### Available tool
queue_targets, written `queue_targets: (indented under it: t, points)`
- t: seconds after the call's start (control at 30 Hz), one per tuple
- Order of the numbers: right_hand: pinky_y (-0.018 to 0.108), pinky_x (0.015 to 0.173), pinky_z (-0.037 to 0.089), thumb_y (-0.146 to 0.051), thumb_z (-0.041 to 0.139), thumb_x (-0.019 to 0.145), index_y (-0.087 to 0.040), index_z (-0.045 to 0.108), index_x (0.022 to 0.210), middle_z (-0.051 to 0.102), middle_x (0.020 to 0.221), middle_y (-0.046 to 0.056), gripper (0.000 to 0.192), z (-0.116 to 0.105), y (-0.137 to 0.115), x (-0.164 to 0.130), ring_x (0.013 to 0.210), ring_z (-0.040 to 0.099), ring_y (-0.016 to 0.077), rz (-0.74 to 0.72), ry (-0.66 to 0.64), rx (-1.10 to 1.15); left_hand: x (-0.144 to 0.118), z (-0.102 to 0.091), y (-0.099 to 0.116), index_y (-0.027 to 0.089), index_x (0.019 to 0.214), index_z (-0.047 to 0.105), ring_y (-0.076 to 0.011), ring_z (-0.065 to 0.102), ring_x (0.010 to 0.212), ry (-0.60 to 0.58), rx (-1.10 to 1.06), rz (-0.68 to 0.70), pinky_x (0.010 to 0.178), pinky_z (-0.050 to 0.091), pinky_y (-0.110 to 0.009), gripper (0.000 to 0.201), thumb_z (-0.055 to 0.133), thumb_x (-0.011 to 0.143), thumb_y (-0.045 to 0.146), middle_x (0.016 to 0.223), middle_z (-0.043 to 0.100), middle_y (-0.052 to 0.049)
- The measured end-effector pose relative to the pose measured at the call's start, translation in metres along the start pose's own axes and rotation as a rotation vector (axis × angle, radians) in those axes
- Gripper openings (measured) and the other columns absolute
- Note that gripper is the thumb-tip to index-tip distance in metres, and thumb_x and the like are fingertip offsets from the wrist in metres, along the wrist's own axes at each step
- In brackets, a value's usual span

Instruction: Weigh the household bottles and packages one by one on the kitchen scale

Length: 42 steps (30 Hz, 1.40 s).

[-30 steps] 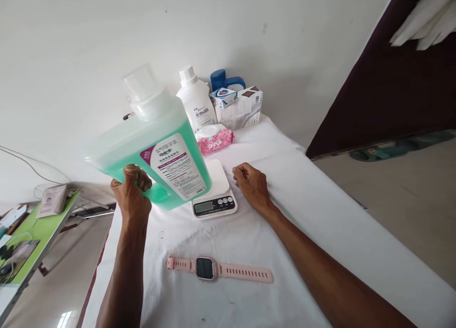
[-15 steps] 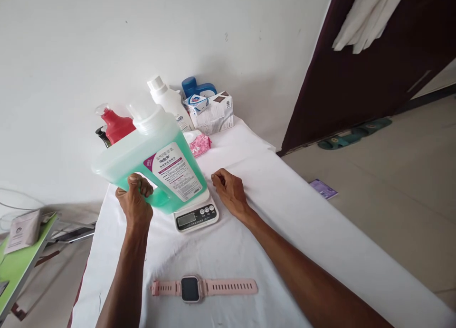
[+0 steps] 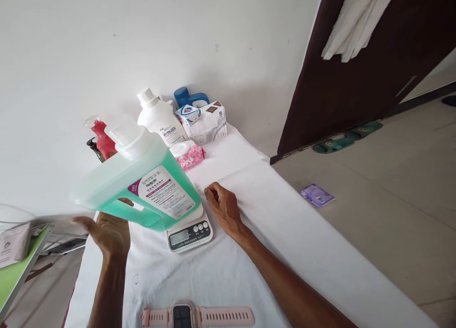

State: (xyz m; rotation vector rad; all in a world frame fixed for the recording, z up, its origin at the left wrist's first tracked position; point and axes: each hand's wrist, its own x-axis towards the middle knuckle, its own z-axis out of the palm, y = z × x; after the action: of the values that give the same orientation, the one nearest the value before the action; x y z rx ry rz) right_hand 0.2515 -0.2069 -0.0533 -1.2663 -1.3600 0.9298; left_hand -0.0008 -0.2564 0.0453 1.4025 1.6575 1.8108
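Observation:
A large translucent jug of green liquid (image 3: 142, 185) rests with its base on a white kitchen scale (image 3: 190, 233) and leans left in the view. My left hand (image 3: 112, 233) is at the jug's handle, its thumb stretched away; a fingertip shows through the handle opening and the other fingers are partly hidden behind. To the right of the scale, my right hand (image 3: 226, 208) lies on the white cloth with curled fingers and nothing visible in them. A pink-strapped smartwatch (image 3: 182, 316) lies in front, cut off by the frame's lower edge. I cannot read the scale's display.
Behind the jug stand a white bottle (image 3: 158, 117), a red pump bottle (image 3: 103, 140), a blue bottle (image 3: 190, 98), white boxes (image 3: 208, 124) and a pink wipes pack (image 3: 190, 157). A green table (image 3: 23, 266) is at left; slippers (image 3: 347, 137) and a purple packet (image 3: 317, 195) lie on the floor.
My left hand has loosened from the jug's handle, its thumb swinging out to the left. The view has shifted, so the watch sits lower. My right hand stays curled on the cloth.

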Motion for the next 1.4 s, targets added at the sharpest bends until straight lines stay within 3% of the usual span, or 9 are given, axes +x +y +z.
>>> queue_targets:
  t: [0.17, 0.27, 0.33, 0.43, 0.6, 0.83, 1.07, 1.4]
  points:
    - [0.029, 0.061, 0.036, -0.043, 0.047, 0.095, -0.025, 0.049, 0.074, 0.051, 0.063, -0.004, 0.027, 0.001, 0.004, 0.000, 0.059, 0.044, 0.0156, 0.020, -0.024, 0.022, -0.009, -0.008, -0.056, 0.024, 0.075, 0.065, -0.0234, 0.058, 0.067, 0.094, 0.263, -0.113, 0.063, 0.049, -0.036, 0.048, 0.056, 0.082, 0.070, 0.065, 0.060, -0.003]
    - [0.028, 0.060, 0.036, -0.044, 0.047, 0.096, -0.025, 0.049, 0.074, 0.051, 0.064, -0.003, 0.029, 0.001, 0.005, 0.000, 0.059, 0.044, 0.0151, 0.021, -0.035, 0.023, -0.015, -0.007, -0.072, 0.023, 0.072, 0.064, -0.0256, 0.061, 0.075, -0.027, 0.368, -0.118, 0.070, 0.051, -0.037, 0.034, 0.060, 0.080, 0.056, 0.074, 0.068, -0.007]
    - [0.028, 0.060, 0.037, -0.044, 0.047, 0.096, -0.025, 0.050, 0.074, 0.052, 0.064, -0.003, 0.029, 0.002, 0.005, 0.000, 0.059, 0.044, 0.0149, 0.021, -0.040, 0.020, -0.015, -0.006, -0.074, 0.024, 0.072, 0.065, -0.0274, 0.063, 0.079, -0.130, 0.447, -0.096, 0.076, 0.052, -0.039, 0.028, 0.060, 0.078, 0.051, 0.079, 0.071, -0.008]
    - [0.028, 0.061, 0.038, -0.044, 0.048, 0.095, -0.024, 0.052, 0.074, 0.053, 0.064, -0.003, 0.029, 0.002, 0.005, 0.000, 0.059, 0.046, 0.0150, 0.016, -0.036, 0.009, -0.013, -0.005, -0.071, 0.024, 0.075, 0.066, -0.0285, 0.065, 0.082, -0.193, 0.518, -0.101, 0.079, 0.052, -0.040, 0.022, 0.060, 0.078, 0.046, 0.083, 0.073, -0.008]
    - [0.028, 0.061, 0.039, -0.047, 0.049, 0.094, -0.024, 0.053, 0.075, 0.055, 0.066, -0.002, 0.029, 0.001, 0.001, -0.001, 0.061, 0.049, 0.0154, 0.025, -0.060, 0.013, -0.014, -0.004, -0.069, 0.021, 0.073, 0.064, -0.0255, 0.065, 0.074, -0.193, 0.571, -0.202, 0.069, 0.050, -0.035, 0.030, 0.056, 0.083, 0.048, 0.077, 0.073, -0.008]
    - [0.028, 0.058, 0.041, -0.050, 0.052, 0.093, -0.025, 0.052, 0.074, 0.055, 0.067, -0.001, 0.031, 0.000, -0.003, -0.004, 0.060, 0.049, 0.0159, 0.043, -0.065, 0.041, -0.020, -0.009, -0.073, 0.019, 0.079, 0.069, -0.0270, 0.066, 0.079, -0.247, 0.530, -0.216, 0.069, 0.050, -0.034, 0.031, 0.057, 0.079, 0.048, 0.079, 0.074, -0.007]
    - [0.029, 0.061, 0.043, -0.051, 0.051, 0.092, -0.025, 0.053, 0.074, 0.058, 0.068, -0.001, 0.032, 0.001, 0.000, -0.004, 0.061, 0.053, 0.0171, 0.037, -0.064, 0.010, -0.021, -0.010, -0.071, 0.018, 0.080, 0.070, -0.0280, 0.064, 0.079, -0.216, 0.534, -0.248, 0.065, 0.047, -0.034, 0.038, 0.058, 0.075, 0.053, 0.076, 0.072, -0.008]
    - [0.028, 0.058, 0.042, -0.048, 0.050, 0.091, -0.025, 0.054, 0.073, 0.058, 0.065, -0.002, 0.029, 0.000, -0.002, -0.004, 0.058, 0.052, 0.0162, 0.010, -0.058, 0.005, -0.023, -0.010, -0.071, 0.018, 0.079, 0.068, -0.0231, 0.060, 0.073, -0.192, 0.469, -0.258, 0.063, 0.045, -0.031, 0.034, 0.062, 0.074, 0.051, 0.072, 0.068, -0.005]
